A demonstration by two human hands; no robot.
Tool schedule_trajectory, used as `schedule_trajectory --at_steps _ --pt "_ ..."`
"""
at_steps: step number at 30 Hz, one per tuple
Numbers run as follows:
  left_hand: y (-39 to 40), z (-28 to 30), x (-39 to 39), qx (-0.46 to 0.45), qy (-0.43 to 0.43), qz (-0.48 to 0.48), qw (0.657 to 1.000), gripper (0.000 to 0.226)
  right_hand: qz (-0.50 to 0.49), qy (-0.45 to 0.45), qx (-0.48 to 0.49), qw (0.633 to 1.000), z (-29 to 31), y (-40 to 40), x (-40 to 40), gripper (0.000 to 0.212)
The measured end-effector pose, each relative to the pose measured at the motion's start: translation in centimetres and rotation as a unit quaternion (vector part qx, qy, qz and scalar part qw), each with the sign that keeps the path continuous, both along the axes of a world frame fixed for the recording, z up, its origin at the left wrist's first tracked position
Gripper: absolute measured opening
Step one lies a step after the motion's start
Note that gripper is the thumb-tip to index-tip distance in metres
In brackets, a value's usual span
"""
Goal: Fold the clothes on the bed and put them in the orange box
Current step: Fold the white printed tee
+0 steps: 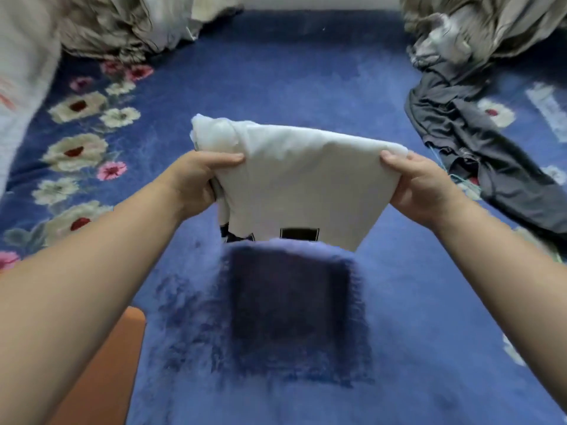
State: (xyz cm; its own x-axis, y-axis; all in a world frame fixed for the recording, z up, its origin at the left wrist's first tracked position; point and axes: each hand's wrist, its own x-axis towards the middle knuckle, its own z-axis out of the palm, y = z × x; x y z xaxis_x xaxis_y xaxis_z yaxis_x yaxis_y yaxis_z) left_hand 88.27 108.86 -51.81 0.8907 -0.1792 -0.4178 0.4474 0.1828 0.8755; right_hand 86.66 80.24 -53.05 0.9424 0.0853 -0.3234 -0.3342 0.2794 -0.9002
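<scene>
1. Above the middle of the bed (306, 72), in the head view, a white garment (294, 185) with a dark print near its lower edge is held up off the blue floral blanket (276, 87); its shadow is cast on the blanket directly below.
2. The left hand (196, 182) is clenched on the garment's edge at 9 o'clock, thumb on top, with bunched cloth gathered above it. The right hand (420, 185) is clenched on the corner at 3 o'clock, thumb likewise laid on top.
3. The garment appears to be partly folded already, though how many layers are stacked cannot be told.
4. The orange box (104, 369) is seen only as a corner at 7 o'clock, beside the left forearm; its inside is hidden.
5. A dark grey garment (478, 148) is left unfolded at 2 o'clock, well apart from the white one, and crumpled bedding (122, 29) is heaped at 11 and 1 o'clock.
6. For the fold to be done well, the cloth should probably be kept taut between both hands, the bunched corner at 10 o'clock shaken flat, and the edges matched before the piece is lowered.
7. The carry to the box is judged best made with the stack kept level, so that the layers are not slid apart.
</scene>
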Motion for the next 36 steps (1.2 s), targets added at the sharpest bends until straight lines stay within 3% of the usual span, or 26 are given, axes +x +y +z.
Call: schedule_trajectory --at_steps 2,4,7,9,12,14,16,17,19,21,23,26,28,30,32,34,36 --pt "0.6 2.0 -0.7 -0.034 -0.083 -0.025 0.996 0.033 0.009 -0.054 0.005 0.998 2.5 -0.6 -0.1 0.037" --pt "0.9 2.2 -2.4 -0.049 -0.108 -0.034 0.992 0.068 0.038 -0.071 0.022 0.997 3.2 -1.0 -1.7 0.028" --pt "1.2 -1.2 -6.7 0.009 -0.095 -0.037 0.995 0.076 0.081 -0.034 0.014 0.996 0.7 -1.3 -6.4 0.05" --pt "1.6 -5.0 -10.7 0.122 -0.053 -0.089 0.987 0.068 0.101 0.035 -0.049 0.993 -2.9 -1.6 -10.6 0.065" --pt "2.5 -10.2 -17.5 0.306 -0.005 -0.258 0.916 0.042 0.223 0.168 -0.178 0.944 -8.7 -2.6 -17.6 0.081" --pt "2.7 -12.7 -21.5 0.34 -0.039 -0.356 0.87 0.04 0.288 0.213 -0.215 0.909 -11.1 -2.8 -21.6 0.085" --pt "2.9 -13.6 -23.3 0.351 -0.067 -0.372 0.857 0.05 0.262 0.222 -0.207 0.916 -12.1 -2.9 -22.8 0.064" --pt "2.9 -13.9 -23.7 0.381 -0.083 -0.378 0.84 0.066 0.238 0.228 -0.193 0.924 -12.0 -2.7 -22.8 0.052" --pt "2.6 -14.7 -23.8 0.467 -0.112 -0.387 0.787 0.087 0.223 0.229 -0.185 0.93 -11.9 -2.3 -22.3 0.047" --pt "2.0 -15.7 -23.4 0.508 -0.2 -0.328 0.771 0.065 0.197 0.234 -0.173 0.936 -11.9 -1.9 -21.5 0.056" --pt "1.5 -16.2 -23.0 0.489 -0.261 -0.267 0.788 0.032 0.16 0.258 -0.154 0.94 -11.9 -1.3 -20.7 0.051" --pt "0.3 -15.6 -22.0 0.431 -0.24 -0.258 0.831 0.041 0.118 0.263 -0.151 0.946 -11.7 -0.7 -19.7 0.024" --pt "-0.1 -14.4 -21.5 0.38 -0.195 -0.221 0.877 0.046 0.091 0.214 -0.165 0.959 -11.7 -0.9 -19.6 0.016" --pt "-0.2 -12.8 -21.2 0.304 -0.143 -0.175 0.925 0.033 0.056 0.143 -0.15 0.977 -11.2 -1.2 -19.5 0.004" --pt "-0.2 -11.6 -20.6 0.271 -0.133 -0.142 0.943 0.031 0.019 0.089 -0.103 0.99 -10.6 -1.6 -19.2 0.01" --pt "-0.2 -11.0 -19.3 0.256 -0.13 -0.102 0.953 0.038 -0.013 0.054 -0.053 0.997 -10.2 -1.9 -18.0 0.041" --pt "-0.4 -11.1 -17.4 0.239 -0.11 -0.075 0.962 0.041 -0.039 0.05 -0.025 0.998 -10.3 -2.0 -16.3 0.046"
